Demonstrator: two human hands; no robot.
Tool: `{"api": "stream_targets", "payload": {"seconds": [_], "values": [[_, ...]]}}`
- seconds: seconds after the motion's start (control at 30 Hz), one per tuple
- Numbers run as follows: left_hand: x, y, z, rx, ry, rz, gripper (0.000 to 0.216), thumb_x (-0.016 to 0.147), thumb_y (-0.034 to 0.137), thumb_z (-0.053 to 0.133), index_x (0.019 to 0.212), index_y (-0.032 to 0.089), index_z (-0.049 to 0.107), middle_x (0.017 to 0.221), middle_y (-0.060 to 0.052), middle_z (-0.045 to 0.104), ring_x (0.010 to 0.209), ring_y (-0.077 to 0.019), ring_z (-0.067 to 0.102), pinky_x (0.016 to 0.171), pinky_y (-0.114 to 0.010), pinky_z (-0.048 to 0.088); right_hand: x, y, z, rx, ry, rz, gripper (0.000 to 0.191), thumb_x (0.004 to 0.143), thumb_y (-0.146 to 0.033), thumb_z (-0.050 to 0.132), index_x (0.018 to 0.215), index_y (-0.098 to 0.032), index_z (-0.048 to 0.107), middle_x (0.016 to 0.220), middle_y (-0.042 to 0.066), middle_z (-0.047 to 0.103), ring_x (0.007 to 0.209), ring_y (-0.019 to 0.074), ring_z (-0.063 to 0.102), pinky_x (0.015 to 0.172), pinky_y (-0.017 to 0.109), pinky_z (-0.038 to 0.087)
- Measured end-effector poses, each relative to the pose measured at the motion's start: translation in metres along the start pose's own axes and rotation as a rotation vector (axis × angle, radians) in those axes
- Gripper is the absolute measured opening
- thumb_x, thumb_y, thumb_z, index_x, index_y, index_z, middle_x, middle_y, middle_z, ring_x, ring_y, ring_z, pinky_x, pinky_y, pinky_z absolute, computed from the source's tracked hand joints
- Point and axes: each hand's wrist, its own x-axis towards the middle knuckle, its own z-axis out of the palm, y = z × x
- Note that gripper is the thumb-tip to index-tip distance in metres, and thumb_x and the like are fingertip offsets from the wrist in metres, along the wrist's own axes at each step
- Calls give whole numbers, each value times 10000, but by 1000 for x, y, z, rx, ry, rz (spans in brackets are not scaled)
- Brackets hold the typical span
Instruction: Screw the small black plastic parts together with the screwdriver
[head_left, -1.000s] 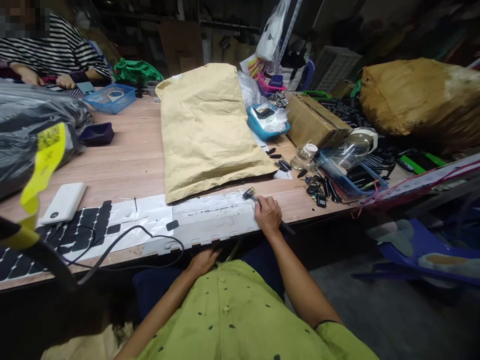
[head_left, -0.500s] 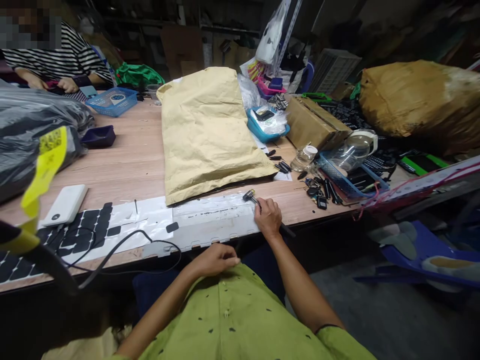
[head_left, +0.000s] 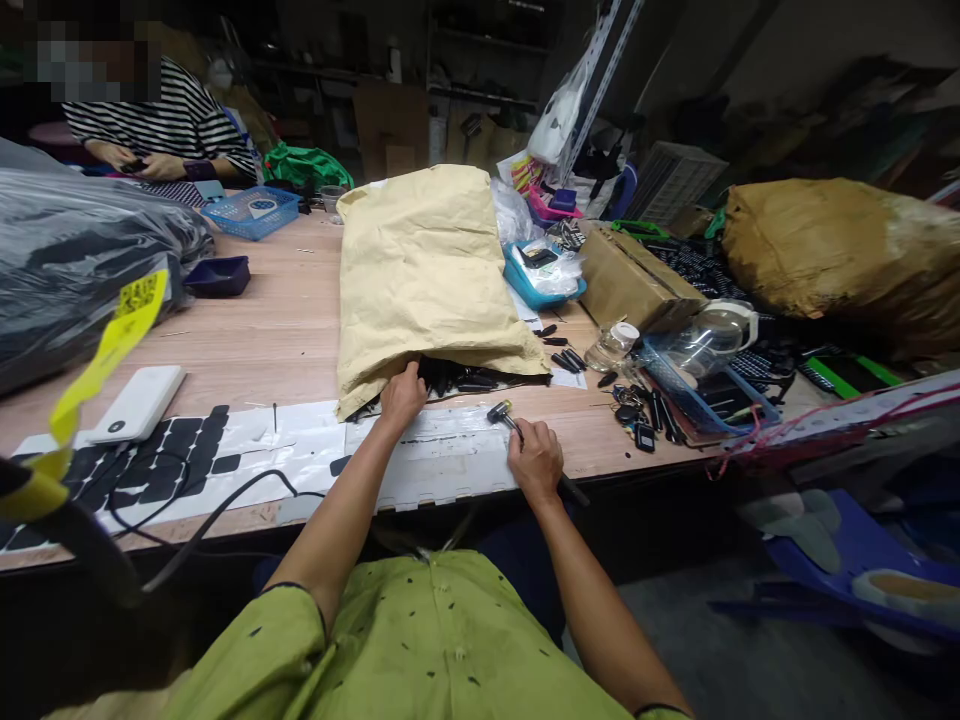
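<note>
My right hand (head_left: 535, 460) is wrapped round the handle of a small hammer (head_left: 501, 412), whose head lies over a white board (head_left: 450, 465) at the table's near edge. A large yellow paper bag (head_left: 442, 270) lies flat in front of me. At its near, open side, my left hand (head_left: 403, 398) grips the raised edge, with the fingertips partly hidden by the paper. Inside the bag's mouth show several black, elongated pieces (head_left: 469, 378), too dark to name.
On the left are a white power bank (head_left: 139, 403), black stickers (head_left: 180, 450) on a sheet and a grey plastic-wrapped bundle (head_left: 90, 260). To the right stand a lidded jar (head_left: 611, 347), a blue basket (head_left: 720, 400) and a cardboard box (head_left: 637, 275). Across the table sits a person in stripes (head_left: 195, 120).
My left hand has moved from my lap up to the bag, and the bag's near edge is now lifted, showing black pieces. My right hand still holds the hammer. The view has shifted slightly.
</note>
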Motion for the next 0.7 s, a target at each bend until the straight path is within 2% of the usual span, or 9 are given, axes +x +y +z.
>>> {"api": "stream_targets", "payload": {"seconds": [0.17,0.27,0.37,0.47,0.57,0.7], "values": [[22,-2,-17,-49,65,-133,248,911,279,511,1017,151,695,1104,-199,736,1056,-344,692,866,-402,536,-1,-2,-2,-7,12,-6,210,886,-190,539,996,-229,713,857,68,592,823,228,489,708,329,349],[24,0,-19,-88,95,-149,262,898,318,539,949,146,730,1047,-186,751,1043,-341,694,873,-395,536,-1,-2,-3,-10,-2,1,209,889,-187,540,1003,-223,712,860,68,596,823,229,491,713,330,352],[12,8,-8,-120,84,-42,265,883,375,581,978,193,748,1022,-129,759,1027,-306,692,863,-369,536,-1,-3,-3,-26,6,0,207,891,-185,543,1004,-220,714,859,63,607,820,226,498,715,329,357],[-2,20,10,-76,63,40,268,839,426,653,966,212,754,1043,-122,738,1041,-316,671,879,-392,528,-2,-3,-3,-35,12,-6,205,889,-183,548,1000,-217,717,855,62,613,819,225,503,718,330,362],[-8,29,23,-49,76,27,245,821,412,687,933,202,747,1077,-142,708,1085,-344,640,900,-421,514,-1,-2,-3,-35,13,-10,207,890,-181,544,1003,-215,715,856,62,612,816,221,499,718,329,360],[-8,26,25,-107,48,16,162,834,333,681,927,211,735,1076,-118,694,1076,-315,632,894,-392,507,-1,-2,-1,-41,24,-20,209,892,-182,537,1001,-222,711,851,56,604,814,214,494,717,323,355]]}}
